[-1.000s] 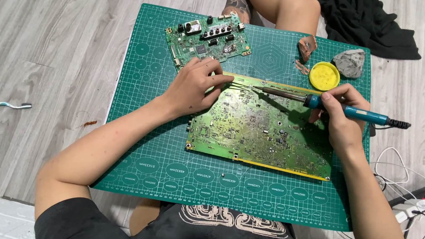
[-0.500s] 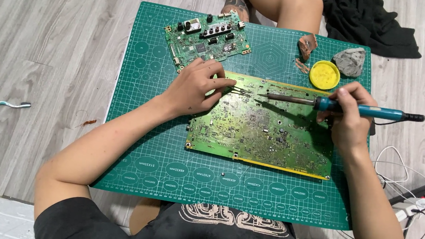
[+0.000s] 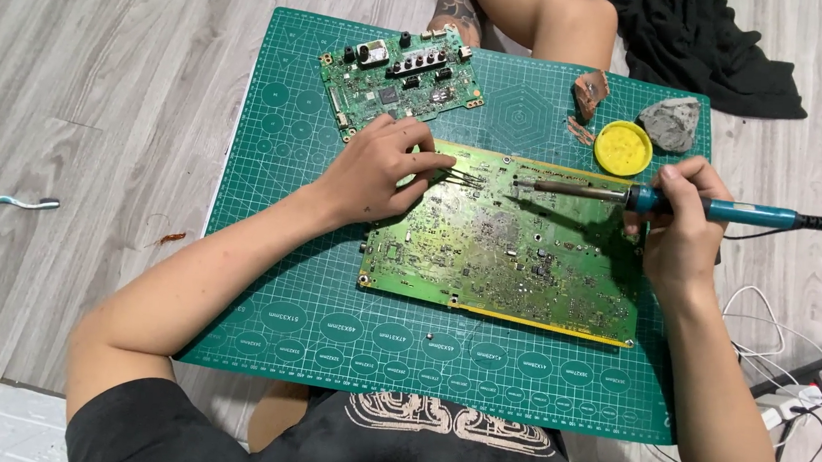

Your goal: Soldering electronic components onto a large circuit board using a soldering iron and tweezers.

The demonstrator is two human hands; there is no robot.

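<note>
The right hand (image 3: 683,231) is wrapped around the blue handle of a soldering iron (image 3: 664,200) with a long metal shaft, held nearly level, its tip reaching left to the upper edge of a large green rectangular circuit board (image 3: 507,243). A dark cord leaves the back end of the handle toward the right. The left hand (image 3: 377,171) pinches a pair of thin metal tweezers (image 3: 460,177) between thumb and fingers; their points lie over the same upper part of the board, just left of the iron's tip, though whether they touch it is too fine to tell. The heel of that hand rests at the board's left corner.

The large board lies flat near the middle of a green gridded cutting mat (image 3: 275,250), slightly turned, with yellow along its lower edge. Above the left hand, on the mat's far side, lies a smaller green circuit board (image 3: 397,81) with black connectors and knobs. Near the mat's upper right corner sit a round yellow tin (image 3: 623,147), a grey crumpled lump (image 3: 671,122) and a small brown block (image 3: 591,87).

Off the mat, a white and blue toothbrush (image 3: 3,201) lies on the grey wooden floor (image 3: 85,63) to the left, a black cloth (image 3: 694,39) is heaped at the top right, and white cables (image 3: 787,368) run to the right.
</note>
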